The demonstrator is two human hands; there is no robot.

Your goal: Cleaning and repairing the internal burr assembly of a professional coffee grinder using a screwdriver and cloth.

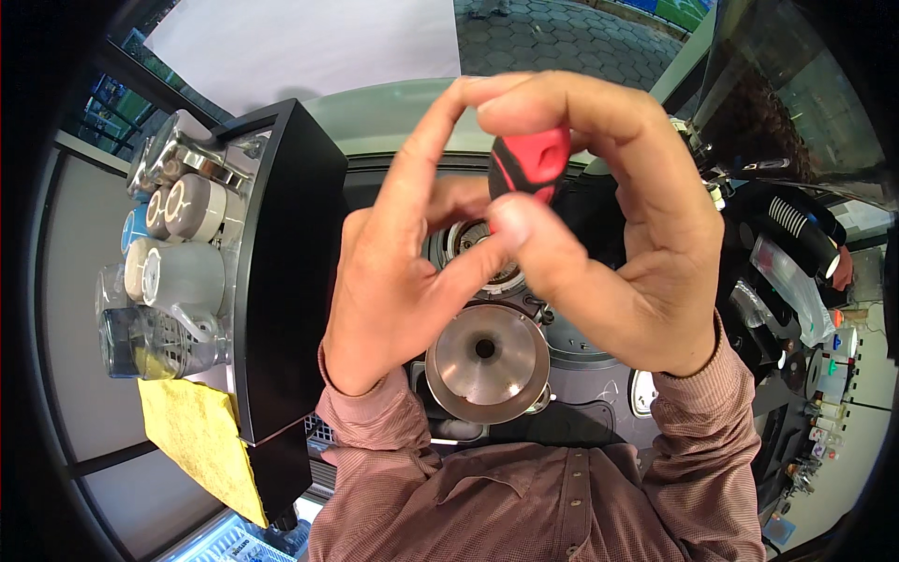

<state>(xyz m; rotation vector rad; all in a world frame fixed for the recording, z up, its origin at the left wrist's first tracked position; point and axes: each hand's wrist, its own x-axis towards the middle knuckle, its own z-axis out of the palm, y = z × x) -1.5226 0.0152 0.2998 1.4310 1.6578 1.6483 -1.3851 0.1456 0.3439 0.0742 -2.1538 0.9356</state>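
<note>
Raised in front of me is a red-and-black screwdriver (pixel 538 164), its thick handle facing up and its shaft hidden. My right hand (pixel 655 244) curls around the handle, index finger over the top and thumb at the lower side. From the other side my left hand (pixel 384 290) closes on it, with its index finger and thumb meeting the right hand's fingers. Below the hands shows an opened machine with a round metal ring (pixel 465 241), partly covered by them. Nearer me a steel funnel-shaped bowl (pixel 487 361) with a dark centre hole stands on the dark surface.
On the left, a black cabinet (pixel 290 244) carries several cups (pixel 187 276) and glasses, with a yellow cloth (pixel 201 440) over its edge. Dark equipment and a clear plastic bag (pixel 796 286) crowd the right. Behind the counter is a window with a white sheet (pixel 309 47).
</note>
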